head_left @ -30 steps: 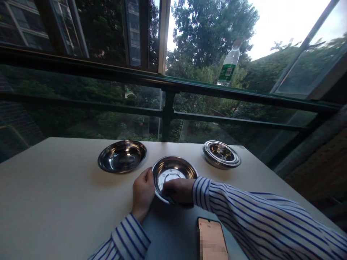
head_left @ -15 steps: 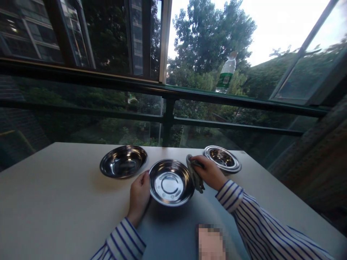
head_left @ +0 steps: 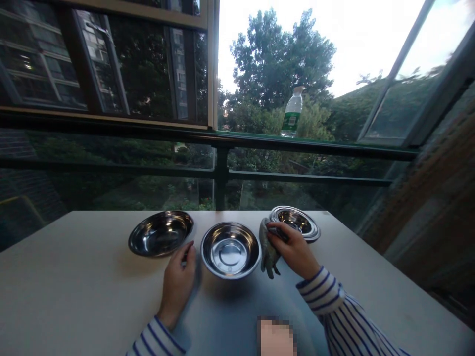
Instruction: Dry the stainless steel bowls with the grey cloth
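A shiny steel bowl (head_left: 230, 251) stands upright in the middle of the white table. Just left of it is my left hand (head_left: 178, 274), apart from the rim, its fingers loosely curved with nothing in them. That hand's fingertips are close to the front edge of a second steel bowl (head_left: 161, 236) at the back left. A crumpled grey-green cloth (head_left: 268, 249) hangs from my right hand (head_left: 297, 247), which is closed on it right beside the middle bowl. Behind the right hand sit nested steel bowls (head_left: 311, 230), partly covered by it.
The white table (head_left: 85, 291) ends at a dark green railing (head_left: 178, 169) and glass. A plastic bottle with a green label (head_left: 292, 118) stands on the window ledge. A brownish curtain-like surface (head_left: 419, 207) borders the right side. A pixelated patch covers the lower middle.
My left hand has let go of the middle bowl and moved left. My right hand with the cloth is slightly lower in view. The camera view has shifted a little.
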A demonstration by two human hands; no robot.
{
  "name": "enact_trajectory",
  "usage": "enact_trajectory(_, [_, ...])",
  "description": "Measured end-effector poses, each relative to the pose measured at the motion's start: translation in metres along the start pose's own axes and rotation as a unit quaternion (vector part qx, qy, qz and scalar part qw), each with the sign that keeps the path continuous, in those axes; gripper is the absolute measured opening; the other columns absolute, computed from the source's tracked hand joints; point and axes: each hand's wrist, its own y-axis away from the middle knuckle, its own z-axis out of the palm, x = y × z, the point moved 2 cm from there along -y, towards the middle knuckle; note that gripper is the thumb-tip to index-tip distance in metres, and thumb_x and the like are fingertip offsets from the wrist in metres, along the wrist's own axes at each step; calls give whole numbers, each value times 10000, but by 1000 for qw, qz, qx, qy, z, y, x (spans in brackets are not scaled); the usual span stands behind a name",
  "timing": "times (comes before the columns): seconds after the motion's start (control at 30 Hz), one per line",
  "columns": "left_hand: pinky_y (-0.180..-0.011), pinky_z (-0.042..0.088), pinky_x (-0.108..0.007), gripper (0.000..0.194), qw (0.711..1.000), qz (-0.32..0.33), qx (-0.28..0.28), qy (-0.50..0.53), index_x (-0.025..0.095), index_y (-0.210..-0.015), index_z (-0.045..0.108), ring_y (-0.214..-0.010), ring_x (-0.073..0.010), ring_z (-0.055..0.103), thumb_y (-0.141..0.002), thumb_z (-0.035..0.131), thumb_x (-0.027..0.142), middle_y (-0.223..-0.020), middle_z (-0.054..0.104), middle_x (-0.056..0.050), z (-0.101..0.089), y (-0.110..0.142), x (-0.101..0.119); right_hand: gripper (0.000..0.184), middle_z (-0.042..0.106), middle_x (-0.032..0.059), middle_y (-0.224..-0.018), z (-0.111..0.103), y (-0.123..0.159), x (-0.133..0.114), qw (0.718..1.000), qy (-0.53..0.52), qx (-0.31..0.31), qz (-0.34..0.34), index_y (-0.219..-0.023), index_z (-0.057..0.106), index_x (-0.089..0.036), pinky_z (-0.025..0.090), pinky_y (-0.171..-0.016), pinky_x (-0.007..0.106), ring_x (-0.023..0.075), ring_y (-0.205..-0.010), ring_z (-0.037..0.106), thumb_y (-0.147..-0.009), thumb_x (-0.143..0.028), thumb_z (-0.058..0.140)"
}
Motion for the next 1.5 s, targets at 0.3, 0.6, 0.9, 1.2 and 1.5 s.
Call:
enact_trajectory(0.3, [-783,507,-314,635,954,-1,-289,79,150,-1211,523,-1018,-252,601,-641,699,370,-1152,626,-138,57,31,73,236,655,50,-970,6,-10,-32,995,-62,-69,-31,-1007,614,-174,478,-810,314,179,-907,601,-806,-258,524])
enact_trajectory(0.6, [-687,486,-283,405,968,1,-224,117,133,-941,688,-826,-230,646,-713,598,455,-816,725,-49,76,2,87,220,672,36,-946,-15,-29,-32,992,-85,-82,-53,-1014,620,-195,480,-782,286,162,-893,616,-835,-217,494])
enact_trajectory(0.9, [-703,487,-282,454,955,-111,-197,194,133,-1073,592,-780,-194,658,-686,629,368,-866,716,-75,70,-15,77,176,679,26,-835,-23,-39,-15,994,-98,-40,-18,-921,652,-178,490,-736,263,155,-815,632,-818,-248,528])
enact_trajectory(1.2, [-925,412,-379,483,972,151,-172,-45,232,-1098,610,-1069,-262,560,-669,644,452,-1153,624,-79,64,7,97,182,690,24,-833,-18,-29,-25,997,-37,-55,-34,-929,657,-192,488,-689,244,157,-787,641,-806,-216,524])
enact_trajectory(1.5, [-812,480,-314,276,959,108,-259,-37,201,-936,697,-890,-215,648,-768,558,371,-962,717,-50,63,17,113,217,700,8,-897,-19,-17,-43,987,24,-108,-115,-980,658,-220,473,-746,238,146,-825,640,-825,-171,513])
